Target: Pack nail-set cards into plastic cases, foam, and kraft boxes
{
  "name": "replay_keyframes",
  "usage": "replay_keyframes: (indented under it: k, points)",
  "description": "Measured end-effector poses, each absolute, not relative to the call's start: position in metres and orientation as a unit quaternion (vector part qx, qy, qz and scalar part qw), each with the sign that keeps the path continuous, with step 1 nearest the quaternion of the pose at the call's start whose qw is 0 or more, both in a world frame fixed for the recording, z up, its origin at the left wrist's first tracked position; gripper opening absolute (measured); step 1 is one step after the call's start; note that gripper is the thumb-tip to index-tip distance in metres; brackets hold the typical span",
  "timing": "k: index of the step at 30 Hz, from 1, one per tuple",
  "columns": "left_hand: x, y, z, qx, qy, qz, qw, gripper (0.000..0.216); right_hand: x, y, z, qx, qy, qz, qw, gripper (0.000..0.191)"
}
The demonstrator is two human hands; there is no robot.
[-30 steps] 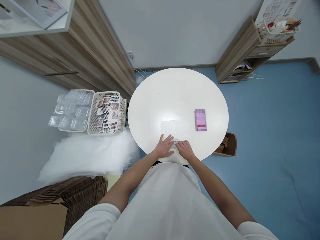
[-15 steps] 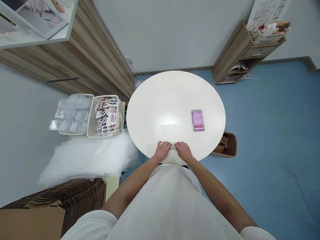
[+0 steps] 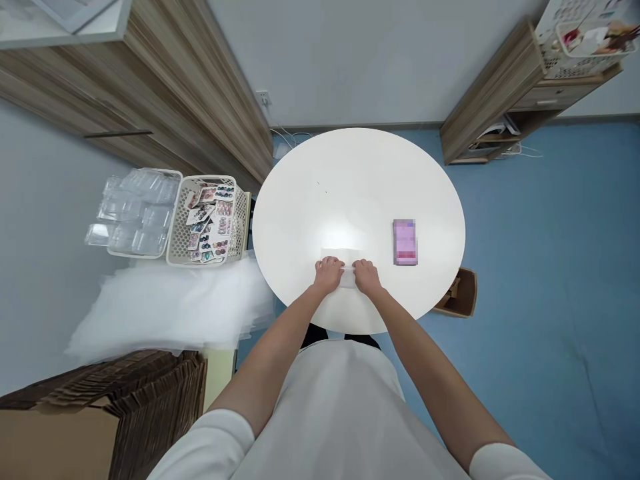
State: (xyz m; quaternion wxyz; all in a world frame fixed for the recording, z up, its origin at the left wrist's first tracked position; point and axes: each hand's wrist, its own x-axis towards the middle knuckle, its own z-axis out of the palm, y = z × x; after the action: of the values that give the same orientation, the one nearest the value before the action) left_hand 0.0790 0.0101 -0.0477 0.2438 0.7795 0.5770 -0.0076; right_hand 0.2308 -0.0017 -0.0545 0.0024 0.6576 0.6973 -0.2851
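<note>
A thin, translucent white sheet (image 3: 348,279) lies near the front edge of the white oval table, its far part reaching just beyond my hands. My left hand (image 3: 329,275) pinches it from the left, fingertips curled on a raised or folded strip. On the opposite side my right hand (image 3: 367,276) grips the same strip, a small gap between the two hands. What lies inside the fold, if anything, cannot be made out. To the right on the table rests a purple-pink box-like item (image 3: 405,242), blurred and touched by neither hand.
The white oval table (image 3: 360,173) fills the middle. At left stand a basket of nail-tip cards (image 3: 210,223), a basket of clear plastic boxes (image 3: 140,210), a pile of translucent sheets (image 3: 170,307) and folded cardboard (image 3: 55,440). An open carton (image 3: 465,293) sits right, below the tabletop.
Both hands have moved forward, away from my body, carrying the gripped strip over the sheet. Less of the sheet shows beyond the hands. The camera view has shifted slightly.
</note>
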Motion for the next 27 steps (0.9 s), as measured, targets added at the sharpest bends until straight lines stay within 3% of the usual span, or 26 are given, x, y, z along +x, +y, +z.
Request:
replay_keyframes:
  k: [4, 10, 17, 23, 27]
  points:
    - [0.076, -0.01, -0.043, 0.822, 0.548, -0.02, 0.154, 0.047, 0.23, 0.001, -0.061, 0.667, 0.694, -0.271, 0.017, 0.021]
    - [0.083, -0.042, -0.051, 0.876, 0.445, -0.074, 0.169, 0.057, 0.232, -0.001, -0.06, 0.674, 0.689, -0.266, -0.002, 0.023]
    - [0.091, -0.037, -0.046, 0.848, 0.469, -0.115, 0.219, 0.068, 0.247, -0.043, -0.04, 0.79, 0.536, -0.231, -0.188, 0.04]
    - [0.084, -0.028, -0.031, 0.841, 0.454, -0.126, 0.267, 0.077, 0.254, -0.107, -0.048, 0.788, 0.177, -0.506, -0.303, 0.063]
    - [0.082, -0.028, -0.03, 0.844, 0.437, -0.151, 0.271, 0.082, 0.239, -0.092, -0.057, 0.771, 0.086, -0.515, -0.365, 0.074]
